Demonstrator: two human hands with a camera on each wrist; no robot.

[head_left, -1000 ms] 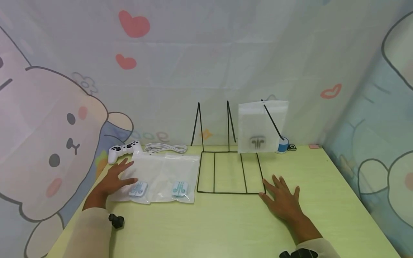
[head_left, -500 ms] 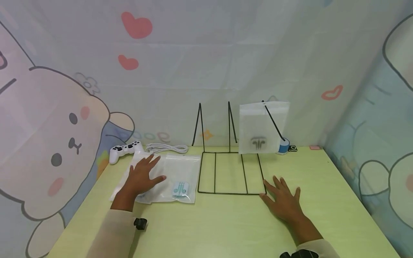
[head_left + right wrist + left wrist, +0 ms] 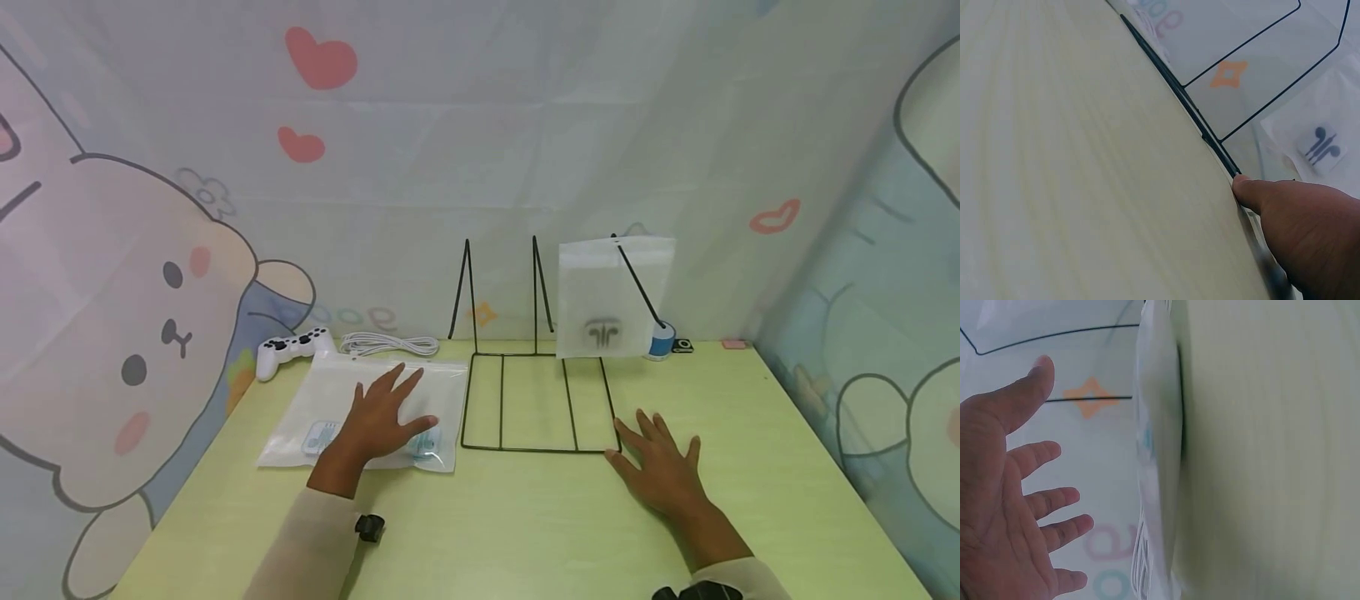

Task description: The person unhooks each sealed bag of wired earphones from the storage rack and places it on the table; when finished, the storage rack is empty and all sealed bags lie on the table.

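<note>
Two clear zip bags, the left bag and the right bag, lie side by side and slightly overlapping on the table, each with an earphone case inside. Over them hovers my left hand, fingers spread and holding nothing; the left wrist view shows a gap between its palm and the bags. A black wire display rack stands at the middle, with several upright hooks. On its right hook hangs another zip bag with earphones. My right hand rests at the rack's front right corner, thumb touching the wire.
At the back left are a white game controller and a coiled white cable. Behind the hanging bag stand a blue-and-white roll and a small black item. A pink block lies near the table's back right corner.
My left hand has moved rightward over the bags, from the left bag towards the right one. The right hand stays at the rack corner.
</note>
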